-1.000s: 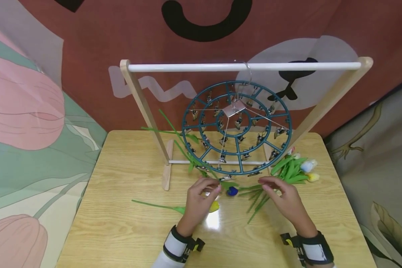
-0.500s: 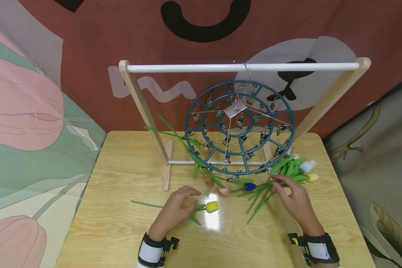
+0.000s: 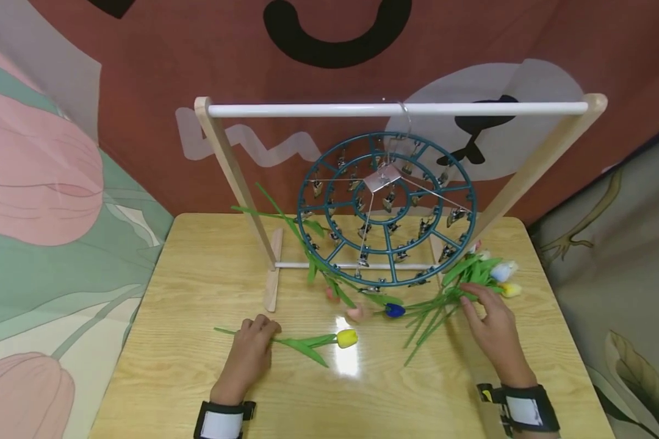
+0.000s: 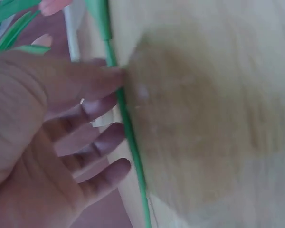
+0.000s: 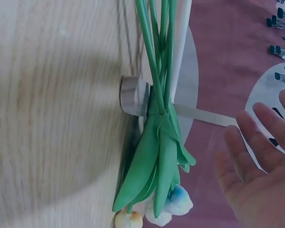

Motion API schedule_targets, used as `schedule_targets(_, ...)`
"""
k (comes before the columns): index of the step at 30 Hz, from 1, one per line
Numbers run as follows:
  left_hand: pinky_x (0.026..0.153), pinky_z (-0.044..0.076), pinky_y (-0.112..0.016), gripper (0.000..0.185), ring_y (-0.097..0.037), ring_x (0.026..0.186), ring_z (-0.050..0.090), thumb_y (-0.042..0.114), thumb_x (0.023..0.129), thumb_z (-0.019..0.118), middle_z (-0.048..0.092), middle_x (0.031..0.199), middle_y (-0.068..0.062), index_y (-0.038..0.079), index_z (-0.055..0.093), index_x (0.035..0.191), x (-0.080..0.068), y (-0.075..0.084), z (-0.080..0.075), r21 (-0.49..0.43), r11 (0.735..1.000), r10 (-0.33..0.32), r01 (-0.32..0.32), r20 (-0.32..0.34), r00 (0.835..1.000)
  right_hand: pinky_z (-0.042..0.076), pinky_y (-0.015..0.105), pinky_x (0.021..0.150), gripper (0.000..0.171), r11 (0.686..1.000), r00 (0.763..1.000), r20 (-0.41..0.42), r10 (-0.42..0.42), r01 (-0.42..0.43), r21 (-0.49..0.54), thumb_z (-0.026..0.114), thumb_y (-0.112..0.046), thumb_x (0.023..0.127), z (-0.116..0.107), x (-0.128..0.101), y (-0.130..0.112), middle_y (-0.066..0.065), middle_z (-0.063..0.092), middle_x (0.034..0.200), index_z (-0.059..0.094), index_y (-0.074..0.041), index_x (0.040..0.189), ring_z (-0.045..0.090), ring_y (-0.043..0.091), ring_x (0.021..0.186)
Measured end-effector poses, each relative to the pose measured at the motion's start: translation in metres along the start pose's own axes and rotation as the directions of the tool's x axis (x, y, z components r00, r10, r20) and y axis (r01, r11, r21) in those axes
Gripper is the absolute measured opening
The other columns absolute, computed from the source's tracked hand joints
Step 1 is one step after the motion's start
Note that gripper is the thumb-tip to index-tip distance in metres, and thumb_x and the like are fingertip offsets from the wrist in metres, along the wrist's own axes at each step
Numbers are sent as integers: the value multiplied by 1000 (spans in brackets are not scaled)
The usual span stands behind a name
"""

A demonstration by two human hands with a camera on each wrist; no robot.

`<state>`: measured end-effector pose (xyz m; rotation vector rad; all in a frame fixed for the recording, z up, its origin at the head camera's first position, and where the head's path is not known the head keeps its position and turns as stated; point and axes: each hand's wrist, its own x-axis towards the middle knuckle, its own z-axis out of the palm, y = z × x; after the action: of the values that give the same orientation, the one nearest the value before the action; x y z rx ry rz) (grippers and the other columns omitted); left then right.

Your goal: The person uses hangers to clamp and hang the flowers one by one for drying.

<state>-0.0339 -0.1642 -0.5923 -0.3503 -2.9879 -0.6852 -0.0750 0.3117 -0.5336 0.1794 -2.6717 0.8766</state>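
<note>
Reaching down at the left with the left hand [image 3: 244, 350], wearing a black-and-white strap [image 3: 221, 424] at the wrist, and setting the thumb across, and the loosely bent fingertips beside, the thin green stem [image 4: 133, 142] of a yellow tulip with long green leaves [image 3: 306, 350]; not being able to tell whether pinching this stem or only touching it. Seeing the tulip lying on a light wood-grain table [image 3: 362, 402], with the yellow head toward the right. Passing on to a pale wooden stand with a white rail [image 3: 318, 110], carrying a round blue-green hanger of concentric rings with metal clips [image 3: 382, 178]. Finding two pinkish tulips [image 3: 357, 314] and a deep-blue tulip [image 3: 395, 310] near the lower edge of the rings. Spreading the relaxed fingers of the right hand [image 3: 495, 320] at the right, just beside a bunch of green-stemmed tulips with white, pale-blue and yellow heads [image 3: 472, 277], lying near the stand's right foot.
</note>
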Motion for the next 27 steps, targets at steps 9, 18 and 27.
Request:
schedule_targets(9, 64, 42, -31, 22, -20, 78, 48, -7, 85, 75, 58, 87, -1, 14, 66, 87, 12, -5, 2, 181, 980, 78, -86, 52, 996, 49, 21, 88, 29, 1000, 999, 32, 19, -19, 8, 68, -4, 98, 18, -16, -14, 18, 67, 129, 66, -1, 127, 64, 37, 116)
schedule_targets(18, 75, 49, -38, 23, -19, 85, 49, -3, 87, 72, 58, 92, 1, 17, 67, 99, 15, 7, -11, 146, 976, 146, -160, 101, 984, 23, -5, 105, 25, 995, 996, 41, -84, 81, 62, 68, 1, 96, 33, -22, -38, 18, 68, 124, 67, 0, 121, 62, 37, 118)
schedule_targets(27, 74, 52, -36, 26, -17, 84, 52, 3, 84, 78, 61, 95, 1, 16, 71, 106, 20, 47, -24, 192, 949, 244, -252, 64, 968, 39, 9, 109, 33, 983, 980, 84, -178, 174, 55, 72, 1, 92, 35, -23, -69, 12, 69, 126, 69, -5, 124, 63, 31, 119)
